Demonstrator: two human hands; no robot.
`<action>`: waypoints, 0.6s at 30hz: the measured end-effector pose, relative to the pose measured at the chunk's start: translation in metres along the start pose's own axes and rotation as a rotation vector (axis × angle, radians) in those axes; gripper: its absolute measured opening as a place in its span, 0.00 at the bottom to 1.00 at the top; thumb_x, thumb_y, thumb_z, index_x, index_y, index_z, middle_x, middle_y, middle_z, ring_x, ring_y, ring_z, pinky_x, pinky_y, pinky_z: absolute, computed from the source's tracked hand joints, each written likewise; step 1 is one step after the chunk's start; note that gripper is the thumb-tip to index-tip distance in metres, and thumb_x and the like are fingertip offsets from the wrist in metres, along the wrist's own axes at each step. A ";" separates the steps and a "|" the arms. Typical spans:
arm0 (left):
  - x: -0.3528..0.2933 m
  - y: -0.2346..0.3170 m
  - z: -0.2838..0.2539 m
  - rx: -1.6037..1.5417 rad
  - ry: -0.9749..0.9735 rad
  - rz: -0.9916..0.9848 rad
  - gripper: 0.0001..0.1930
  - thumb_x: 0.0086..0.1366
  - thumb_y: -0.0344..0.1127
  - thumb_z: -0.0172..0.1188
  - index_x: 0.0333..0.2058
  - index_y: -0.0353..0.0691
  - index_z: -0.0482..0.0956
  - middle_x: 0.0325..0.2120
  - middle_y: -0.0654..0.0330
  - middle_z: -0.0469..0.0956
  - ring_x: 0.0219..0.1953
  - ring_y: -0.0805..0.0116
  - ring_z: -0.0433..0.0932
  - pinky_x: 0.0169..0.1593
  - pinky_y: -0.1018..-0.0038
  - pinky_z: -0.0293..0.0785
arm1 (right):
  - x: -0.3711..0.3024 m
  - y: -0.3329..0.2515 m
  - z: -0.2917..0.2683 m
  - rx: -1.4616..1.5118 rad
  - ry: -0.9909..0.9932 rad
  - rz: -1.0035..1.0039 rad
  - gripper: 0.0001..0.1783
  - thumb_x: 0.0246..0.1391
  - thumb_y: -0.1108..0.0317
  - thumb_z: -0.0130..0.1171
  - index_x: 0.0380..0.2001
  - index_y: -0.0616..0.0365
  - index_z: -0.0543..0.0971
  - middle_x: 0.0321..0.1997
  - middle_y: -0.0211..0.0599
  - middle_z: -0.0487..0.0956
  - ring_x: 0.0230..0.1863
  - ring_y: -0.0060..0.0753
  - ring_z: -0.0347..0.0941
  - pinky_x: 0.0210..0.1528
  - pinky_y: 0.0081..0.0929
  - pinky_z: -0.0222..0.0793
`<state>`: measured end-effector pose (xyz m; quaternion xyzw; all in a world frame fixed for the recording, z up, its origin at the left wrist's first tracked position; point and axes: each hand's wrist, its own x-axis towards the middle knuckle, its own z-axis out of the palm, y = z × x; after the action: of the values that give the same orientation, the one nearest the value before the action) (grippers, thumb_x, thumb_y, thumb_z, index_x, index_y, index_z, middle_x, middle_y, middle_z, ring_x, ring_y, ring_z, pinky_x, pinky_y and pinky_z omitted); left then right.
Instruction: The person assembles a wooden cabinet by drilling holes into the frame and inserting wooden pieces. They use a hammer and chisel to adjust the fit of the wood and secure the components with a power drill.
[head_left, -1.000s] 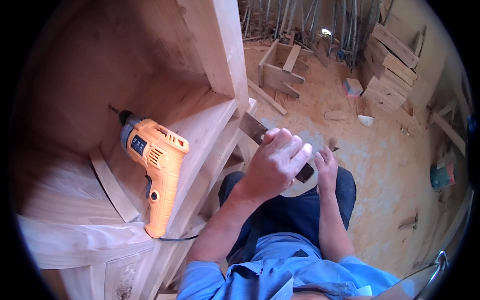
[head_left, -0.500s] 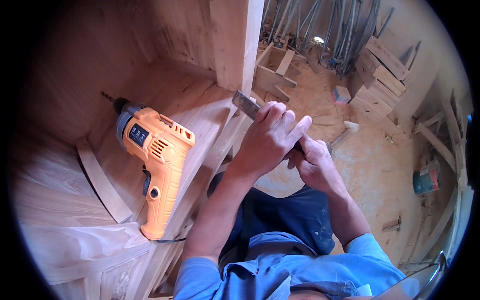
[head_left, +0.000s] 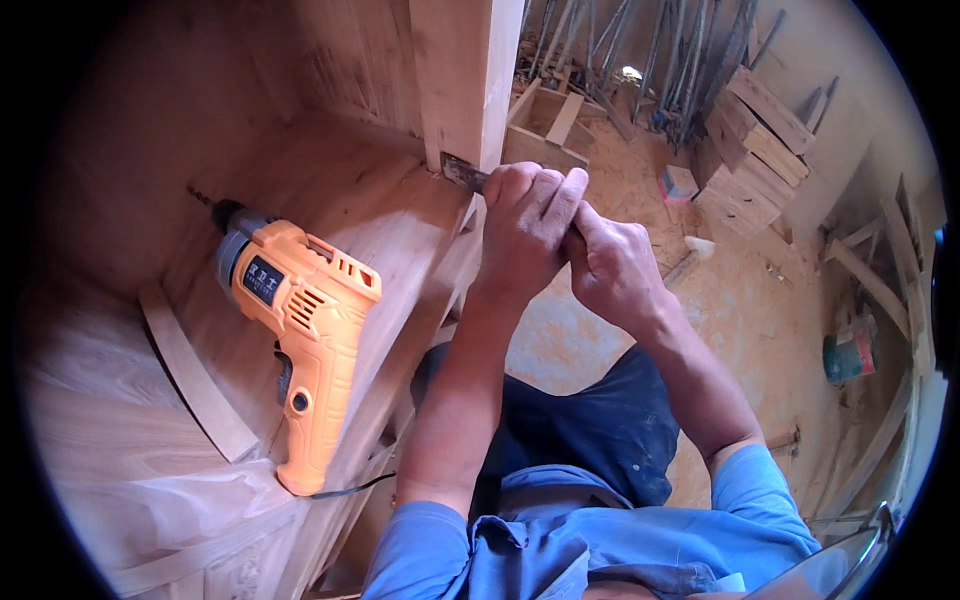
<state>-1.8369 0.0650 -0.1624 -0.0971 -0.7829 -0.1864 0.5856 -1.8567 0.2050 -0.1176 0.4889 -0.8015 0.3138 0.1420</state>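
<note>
Both my hands are closed on a chisel [head_left: 462, 174] with a flat, worn steel blade. My left hand [head_left: 525, 230] wraps round it close behind the blade, and my right hand [head_left: 612, 262] grips the rear end, right up against the left. The handle is mostly hidden by my fingers. At the foot of an upright wooden post [head_left: 460, 80] the blade tip meets the wood, where the post joins a board. An orange power drill [head_left: 320, 340] with a bit fitted lies on the wooden panel [head_left: 400, 225] left of my arms.
A curved wooden strip [head_left: 195, 375] lies left of the drill, whose black cord [head_left: 355, 489] runs toward my left arm. On the dusty floor stand a wooden frame [head_left: 545, 148], stacked drawer-like boxes [head_left: 745, 160], a hammer [head_left: 690, 258] and a green-and-red bucket [head_left: 848, 355]. Metal rods [head_left: 690, 70] lean at the back.
My hands have carried the chisel left and slightly forward, bringing its blade from the open air beside the post to the post's foot. The drill stays lying on the panel.
</note>
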 end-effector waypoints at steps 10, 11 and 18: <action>0.003 0.020 -0.001 -0.104 -0.004 -0.004 0.22 0.48 0.30 0.66 0.46 0.39 0.82 0.34 0.63 0.80 0.41 0.60 0.75 0.50 0.63 0.66 | -0.011 -0.013 -0.018 0.016 0.033 0.089 0.06 0.52 0.77 0.58 0.35 0.61 0.76 0.25 0.52 0.80 0.27 0.57 0.78 0.31 0.47 0.74; 0.003 0.020 0.000 -0.095 -0.010 -0.012 0.22 0.48 0.30 0.66 0.46 0.39 0.82 0.34 0.62 0.80 0.41 0.60 0.75 0.50 0.63 0.66 | -0.010 -0.009 -0.015 0.040 0.031 0.098 0.06 0.52 0.77 0.58 0.35 0.61 0.76 0.25 0.52 0.80 0.27 0.57 0.78 0.31 0.47 0.74; 0.008 0.005 -0.014 -0.012 -0.054 -0.005 0.22 0.51 0.30 0.65 0.48 0.37 0.79 0.38 0.59 0.79 0.46 0.57 0.75 0.52 0.58 0.66 | 0.004 -0.014 -0.003 -0.078 -0.087 0.060 0.05 0.49 0.74 0.54 0.31 0.63 0.75 0.27 0.54 0.81 0.30 0.58 0.80 0.34 0.50 0.75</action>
<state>-1.8253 0.0638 -0.1505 -0.1037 -0.7975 -0.1897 0.5633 -1.8466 0.1993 -0.1083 0.4720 -0.8327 0.2649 0.1165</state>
